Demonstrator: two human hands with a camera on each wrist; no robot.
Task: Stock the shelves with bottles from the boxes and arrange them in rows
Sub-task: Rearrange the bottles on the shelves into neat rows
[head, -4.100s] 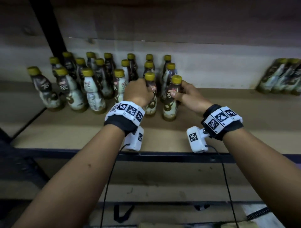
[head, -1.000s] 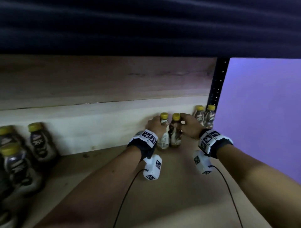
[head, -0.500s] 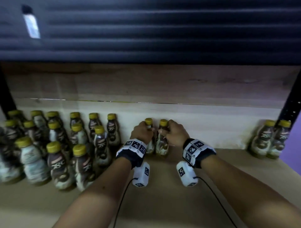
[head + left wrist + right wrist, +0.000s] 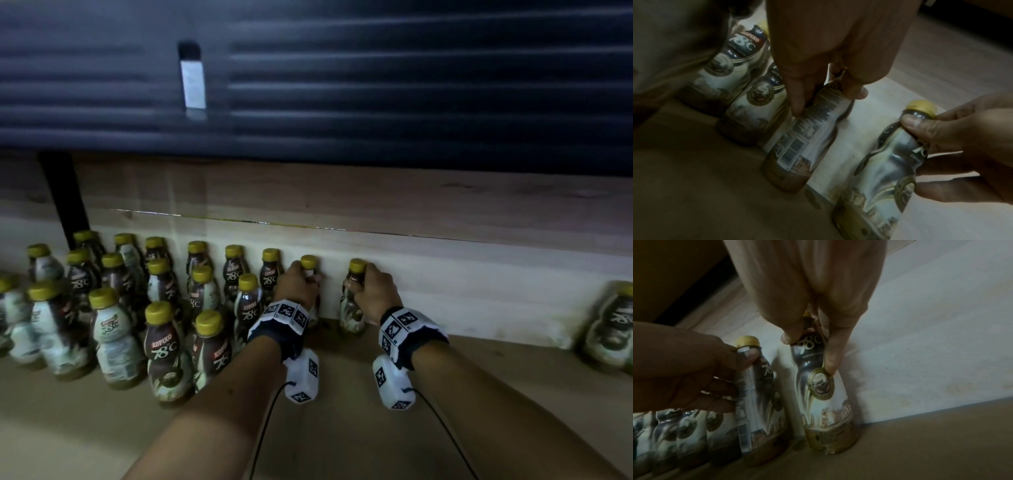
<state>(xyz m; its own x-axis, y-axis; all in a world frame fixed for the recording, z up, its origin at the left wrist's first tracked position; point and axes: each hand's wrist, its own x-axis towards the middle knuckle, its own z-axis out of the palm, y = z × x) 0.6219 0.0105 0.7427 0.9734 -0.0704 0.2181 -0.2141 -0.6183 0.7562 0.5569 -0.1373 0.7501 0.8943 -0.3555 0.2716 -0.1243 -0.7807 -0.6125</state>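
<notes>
My left hand (image 4: 295, 287) grips one bottle (image 4: 310, 274), right hand (image 4: 374, 289) another (image 4: 352, 301), both upright on shelf (image 4: 342, 428) vs back wall. Stocked rows (image 4: 164, 308) crowd 9 o'clock; open room 3 o'clock.

**Around the shelf: shutter, tag, upright, back wall**

A dark ribbed shutter (image 4: 376, 85) spans the view from 10 to 2 o'clock. A pale tag (image 4: 193, 87) hangs on it near 11 o'clock. A black metal upright (image 4: 65, 198) stands at 9 o'clock. The pale wooden back wall (image 4: 445, 267) runs toward 3 o'clock.
</notes>
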